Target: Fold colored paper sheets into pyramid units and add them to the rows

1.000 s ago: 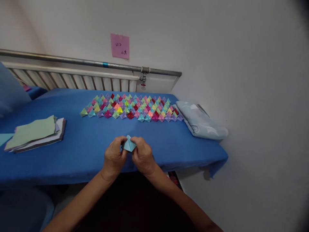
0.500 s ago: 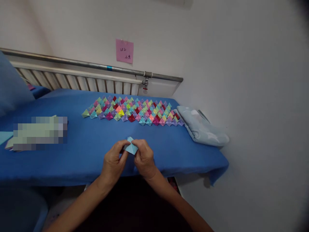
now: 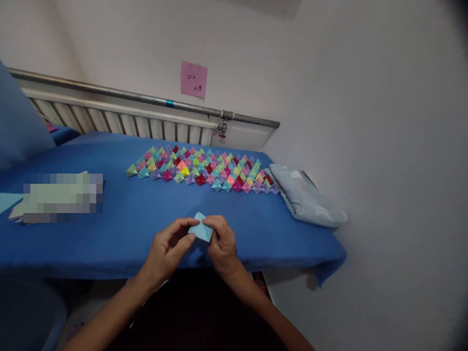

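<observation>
A light blue piece of folded paper (image 3: 202,231) is held up in front of me, above the near edge of the blue-covered table. My right hand (image 3: 222,243) pinches it from the right, the thumb and a finger along its upper edge. On the other side my left hand (image 3: 168,246) has its thumb and fingertips at the paper's left edge and corner. Beyond the hands lie several rows of small folded paper pieces (image 3: 201,180) in many colours, packed closely together.
A blue cloth (image 3: 120,229) covers the table. A folded light blue blanket (image 3: 305,197) lies at its right end. To the left are sheets of paper (image 3: 10,201), partly blurred out. Behind stand a radiator (image 3: 142,126) and a pipe (image 3: 120,91); a pink note (image 3: 193,79) is on the wall.
My left fingers have spread further apart at the paper's left side. The paper shows more of its face and sits slightly lower and to the right in view.
</observation>
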A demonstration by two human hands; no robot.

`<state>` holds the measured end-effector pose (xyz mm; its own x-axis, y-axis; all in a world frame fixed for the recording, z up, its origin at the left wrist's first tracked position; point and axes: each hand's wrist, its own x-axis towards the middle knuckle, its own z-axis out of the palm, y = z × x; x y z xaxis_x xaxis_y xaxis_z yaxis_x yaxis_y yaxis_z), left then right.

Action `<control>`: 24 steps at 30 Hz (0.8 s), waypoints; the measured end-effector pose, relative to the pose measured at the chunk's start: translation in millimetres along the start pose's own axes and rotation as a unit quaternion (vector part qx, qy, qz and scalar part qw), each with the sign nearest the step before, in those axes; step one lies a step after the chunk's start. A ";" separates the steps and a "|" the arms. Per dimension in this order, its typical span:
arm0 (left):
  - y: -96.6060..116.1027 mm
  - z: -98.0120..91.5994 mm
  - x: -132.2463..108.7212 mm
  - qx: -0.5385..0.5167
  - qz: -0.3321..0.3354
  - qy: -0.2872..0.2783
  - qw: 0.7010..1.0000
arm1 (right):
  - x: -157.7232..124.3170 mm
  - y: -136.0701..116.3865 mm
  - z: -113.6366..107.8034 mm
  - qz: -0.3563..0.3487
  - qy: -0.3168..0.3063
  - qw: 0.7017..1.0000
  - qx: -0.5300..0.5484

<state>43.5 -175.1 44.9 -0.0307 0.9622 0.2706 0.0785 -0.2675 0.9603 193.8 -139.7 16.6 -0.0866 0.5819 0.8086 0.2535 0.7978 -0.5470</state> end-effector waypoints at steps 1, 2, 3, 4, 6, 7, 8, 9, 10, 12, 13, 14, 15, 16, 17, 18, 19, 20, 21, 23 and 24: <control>0.9 0.8 0.3 -0.014 -0.019 0.003 1.000 | -1.1 0.4 -0.6 -0.005 -0.005 1.000 -0.005; 1.4 2.0 0.9 -0.029 -0.037 0.013 0.999 | -2.3 0.7 -1.4 -0.011 -0.012 1.000 -0.013; 1.6 3.5 1.6 -0.046 -0.051 0.026 0.997 | -3.5 1.0 -2.4 -0.019 -0.022 0.999 -0.022; 1.6 4.9 2.4 -0.064 -0.063 0.039 0.995 | -4.6 1.1 -3.7 -0.025 -0.035 0.999 -0.030; 1.4 6.6 3.9 -0.092 -0.073 0.057 0.991 | -6.2 0.7 -6.8 -0.034 -0.065 0.997 -0.036; 1.4 6.6 4.3 -0.099 -0.072 0.062 0.991 | -6.8 0.1 -8.5 -0.035 -0.081 0.996 -0.035; 1.4 5.9 4.5 -0.099 -0.069 0.065 0.991 | -7.2 -0.7 -10.4 -0.035 -0.097 0.994 -0.029; 1.5 4.6 4.3 -0.094 -0.065 0.066 0.991 | -7.5 -1.8 -12.1 -0.030 -0.108 0.993 -0.019; 1.7 3.0 4.0 -0.084 -0.061 0.067 0.992 | -7.7 -3.2 -13.7 -0.018 -0.117 0.993 -0.005; 2.1 -0.6 2.7 -0.057 -0.057 0.065 0.995 | -7.8 -6.3 -15.8 0.027 -0.121 0.992 0.035; 2.3 -2.1 1.9 -0.042 -0.056 0.064 0.995 | -7.8 -8.0 -16.1 0.060 -0.119 0.989 0.059; 2.4 -3.3 1.2 -0.026 -0.054 0.064 0.996 | -7.5 -9.6 -15.8 0.097 -0.113 0.986 0.080; 2.4 -4.2 0.5 -0.009 -0.052 0.061 0.997 | -7.1 -11.1 -15.2 0.134 -0.103 0.981 0.096; 2.5 -4.7 -0.2 0.008 -0.047 0.057 0.997 | -6.5 -12.5 -14.2 0.169 -0.093 0.976 0.106; 2.5 -4.9 -0.7 0.024 -0.042 0.052 0.997 | -5.8 -13.6 -13.1 0.197 -0.083 0.971 0.109; 2.6 -4.9 -1.2 0.038 -0.036 0.046 0.998 | -4.9 -14.6 -12.0 0.219 -0.077 0.967 0.107; 2.7 -4.8 -1.6 0.048 -0.029 0.040 0.998 | -4.1 -15.2 -11.1 0.231 -0.075 0.965 0.102; 2.8 -4.6 -2.0 0.054 -0.022 0.036 0.998 | -3.3 -15.7 -10.5 0.236 -0.077 0.964 0.097; 2.8 -4.5 -2.4 0.058 -0.016 0.033 0.998 | -2.7 -16.1 -10.1 0.239 -0.082 0.963 0.095; 2.5 -4.4 -3.3 0.059 -0.009 0.029 0.998 | -2.0 -16.4 -10.2 0.247 -0.086 0.960 0.101; 2.1 -4.5 -3.7 0.056 -0.006 0.029 0.998 | -2.0 -16.4 -10.6 0.253 -0.084 0.958 0.107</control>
<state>39.3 -179.4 46.3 -0.0898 0.9601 0.2648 0.1879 -0.2448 0.9512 200.0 -155.6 26.3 -0.1628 0.9055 0.3919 0.1024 0.4106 -0.9061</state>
